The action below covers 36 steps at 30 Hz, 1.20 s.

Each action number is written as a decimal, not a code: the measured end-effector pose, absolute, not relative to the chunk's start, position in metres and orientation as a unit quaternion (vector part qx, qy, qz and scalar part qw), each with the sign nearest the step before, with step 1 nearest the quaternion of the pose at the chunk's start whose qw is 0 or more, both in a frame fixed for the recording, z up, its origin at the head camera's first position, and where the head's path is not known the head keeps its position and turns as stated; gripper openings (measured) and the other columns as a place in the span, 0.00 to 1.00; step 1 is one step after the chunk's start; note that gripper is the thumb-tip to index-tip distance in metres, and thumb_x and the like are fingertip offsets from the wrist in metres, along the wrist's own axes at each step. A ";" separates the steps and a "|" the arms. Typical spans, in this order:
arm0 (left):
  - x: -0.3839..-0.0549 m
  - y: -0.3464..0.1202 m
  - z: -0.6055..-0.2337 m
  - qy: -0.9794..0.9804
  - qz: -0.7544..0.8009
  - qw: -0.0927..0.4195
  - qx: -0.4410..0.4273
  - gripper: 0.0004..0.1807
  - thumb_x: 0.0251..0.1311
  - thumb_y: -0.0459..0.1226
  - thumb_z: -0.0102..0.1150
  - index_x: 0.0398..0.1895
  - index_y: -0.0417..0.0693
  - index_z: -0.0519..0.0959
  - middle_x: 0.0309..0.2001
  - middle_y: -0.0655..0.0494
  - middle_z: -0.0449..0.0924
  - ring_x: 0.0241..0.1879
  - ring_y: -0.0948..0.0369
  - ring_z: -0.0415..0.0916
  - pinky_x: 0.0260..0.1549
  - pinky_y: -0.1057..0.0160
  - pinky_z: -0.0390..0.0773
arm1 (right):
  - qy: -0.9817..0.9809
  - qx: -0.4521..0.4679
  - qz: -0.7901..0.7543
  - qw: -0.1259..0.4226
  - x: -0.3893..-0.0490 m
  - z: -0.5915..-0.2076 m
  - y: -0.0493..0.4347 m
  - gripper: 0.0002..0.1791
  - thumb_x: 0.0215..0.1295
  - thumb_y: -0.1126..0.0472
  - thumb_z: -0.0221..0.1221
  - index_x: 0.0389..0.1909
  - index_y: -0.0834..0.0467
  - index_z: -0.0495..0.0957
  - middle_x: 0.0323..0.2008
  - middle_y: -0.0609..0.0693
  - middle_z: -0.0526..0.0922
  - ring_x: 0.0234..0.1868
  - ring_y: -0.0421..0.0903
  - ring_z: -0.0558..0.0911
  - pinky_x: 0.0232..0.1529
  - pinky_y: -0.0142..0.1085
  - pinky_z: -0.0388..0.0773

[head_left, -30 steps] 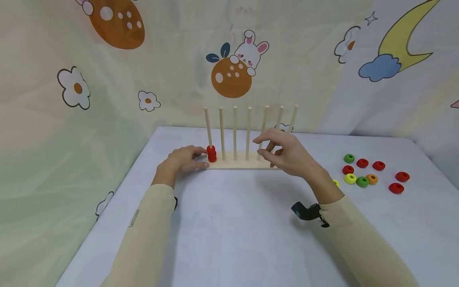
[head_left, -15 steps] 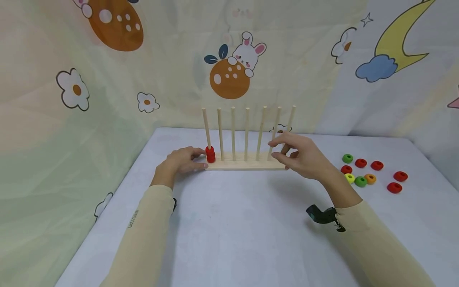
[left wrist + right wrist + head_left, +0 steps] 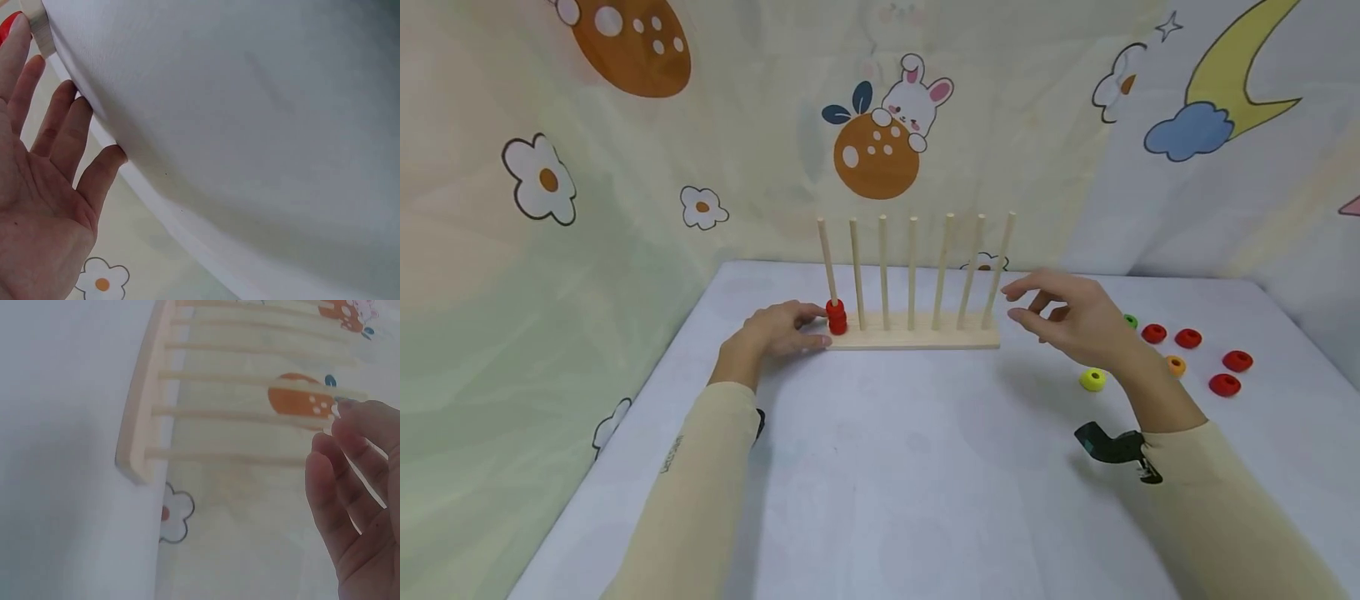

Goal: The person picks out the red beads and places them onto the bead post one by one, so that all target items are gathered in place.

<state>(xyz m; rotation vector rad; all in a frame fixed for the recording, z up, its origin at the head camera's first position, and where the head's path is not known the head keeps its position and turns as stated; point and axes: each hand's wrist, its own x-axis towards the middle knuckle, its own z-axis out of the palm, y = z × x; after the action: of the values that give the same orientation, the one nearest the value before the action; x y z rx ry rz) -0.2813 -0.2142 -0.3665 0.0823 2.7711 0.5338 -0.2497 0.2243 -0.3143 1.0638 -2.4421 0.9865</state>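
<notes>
A wooden peg rack [image 3: 917, 337] with several upright pegs stands near the back of the table. Red beads [image 3: 837, 317] are stacked at the foot of its leftmost peg. My left hand [image 3: 778, 329] rests against the rack's left end, thumb by the front corner and a finger beside the beads. Its other fingers are spread and relaxed in the left wrist view. Just beyond the rack's right end, my right hand [image 3: 1075, 317] hovers above the table with fingers loosely bent. Nothing shows between its fingertips [image 3: 319, 462] in the right wrist view.
Loose beads lie on the right side of the white table [image 3: 880, 483]: a yellow bead [image 3: 1093, 380], an orange bead [image 3: 1176, 365], a partly hidden green bead [image 3: 1131, 320] and several red ones [image 3: 1225, 385]. My right arm covers others. A printed cloth [image 3: 760, 125] hangs behind.
My right hand has moved rightward, from in front of the rack's right-hand pegs to beyond its end. The left hand stays at the rack's left end.
</notes>
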 end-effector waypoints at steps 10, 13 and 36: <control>-0.285 -0.215 -0.366 0.969 0.193 0.150 0.023 0.37 0.62 0.59 0.66 0.74 0.67 0.70 0.74 0.50 0.68 0.75 0.45 0.60 0.70 0.30 0.59 | -0.879 0.324 0.313 0.159 -0.241 -0.313 0.257 0.21 0.60 0.72 0.70 0.51 0.51 0.84 0.45 0.43 0.85 0.33 0.34 0.82 0.33 0.23 0.79; -0.285 -0.215 -0.366 0.969 0.195 0.152 0.023 0.37 0.62 0.59 0.66 0.74 0.66 0.70 0.74 0.49 0.69 0.74 0.45 0.61 0.70 0.30 0.58 | -0.882 0.323 0.304 0.159 -0.239 -0.311 0.262 0.21 0.59 0.73 0.70 0.51 0.51 0.84 0.45 0.45 0.85 0.33 0.34 0.82 0.34 0.22 0.78; -0.281 -0.215 -0.367 0.967 0.201 0.157 0.023 0.38 0.61 0.59 0.67 0.75 0.67 0.69 0.75 0.50 0.67 0.76 0.45 0.59 0.70 0.29 0.57 | -0.905 0.254 0.298 0.165 -0.230 -0.331 0.311 0.20 0.61 0.71 0.70 0.52 0.53 0.84 0.41 0.38 0.83 0.33 0.28 0.80 0.31 0.19 0.78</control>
<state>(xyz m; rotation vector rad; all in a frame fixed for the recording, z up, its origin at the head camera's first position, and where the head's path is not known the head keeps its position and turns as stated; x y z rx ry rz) -0.2810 -0.2151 -0.3666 0.0667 2.7670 0.5746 -0.2296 0.3108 -0.3308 0.7228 -2.5785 0.8491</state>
